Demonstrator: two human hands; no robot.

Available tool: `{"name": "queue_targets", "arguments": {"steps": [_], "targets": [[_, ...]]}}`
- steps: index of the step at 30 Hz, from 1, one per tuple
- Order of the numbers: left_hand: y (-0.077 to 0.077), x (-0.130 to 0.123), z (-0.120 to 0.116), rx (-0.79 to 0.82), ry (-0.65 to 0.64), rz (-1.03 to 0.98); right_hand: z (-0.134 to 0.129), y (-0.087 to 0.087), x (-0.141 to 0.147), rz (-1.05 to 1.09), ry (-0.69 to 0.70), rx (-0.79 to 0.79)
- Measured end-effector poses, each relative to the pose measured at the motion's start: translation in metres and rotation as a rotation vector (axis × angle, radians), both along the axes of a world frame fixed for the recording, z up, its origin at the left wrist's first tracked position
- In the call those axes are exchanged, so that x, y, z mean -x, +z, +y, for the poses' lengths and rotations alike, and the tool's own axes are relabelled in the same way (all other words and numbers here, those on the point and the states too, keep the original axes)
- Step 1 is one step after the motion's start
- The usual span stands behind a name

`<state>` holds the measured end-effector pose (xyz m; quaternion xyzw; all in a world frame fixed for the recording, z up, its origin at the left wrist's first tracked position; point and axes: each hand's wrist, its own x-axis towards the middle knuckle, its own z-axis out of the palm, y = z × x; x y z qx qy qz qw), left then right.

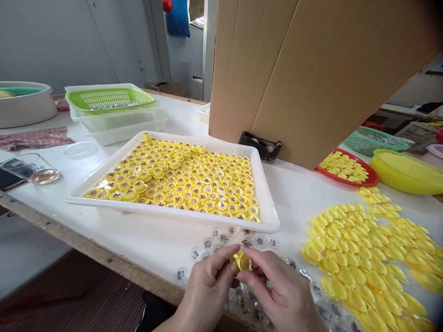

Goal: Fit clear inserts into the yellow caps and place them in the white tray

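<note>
Between the fingertips of both my hands is a small round yellow piece (242,262) with a picture on its face. My left hand (209,281) pinches it from the left, and my right hand (282,283) grips its right side. Clear printed discs (223,239) lie scattered around and beneath my hands. Just beyond them, a white tray (268,203) holds many yellow pieces with printed faces. To the right, many plain yellow pieces (356,258) are spread on the white table (145,240).
A large cardboard sheet (297,74) stands behind the tray, with a black tape dispenser (261,146) at its foot. Right: a red plate (370,177), a yellow bowl (404,177) and a green basket (375,140). Left: a glass (31,168) and a light-green basket (110,98) on white trays.
</note>
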<state>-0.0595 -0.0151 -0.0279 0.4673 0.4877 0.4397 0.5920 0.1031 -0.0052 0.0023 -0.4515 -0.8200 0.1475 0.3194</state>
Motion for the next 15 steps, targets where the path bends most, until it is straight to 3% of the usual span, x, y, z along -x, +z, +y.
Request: {"name": "queue_targets", "arguments": {"steps": [7, 15], "targets": [[0.003, -0.0048, -0.0021, 0.049, 0.021, -0.108, 0.0005, 0.0058, -0.0062, -0.117, 0.1, 0.101], [0.0005, -0.0063, -0.006, -0.011, 0.007, -0.129, -0.0023, 0.0091, -0.0071, -0.08, 0.006, 0.136]]}}
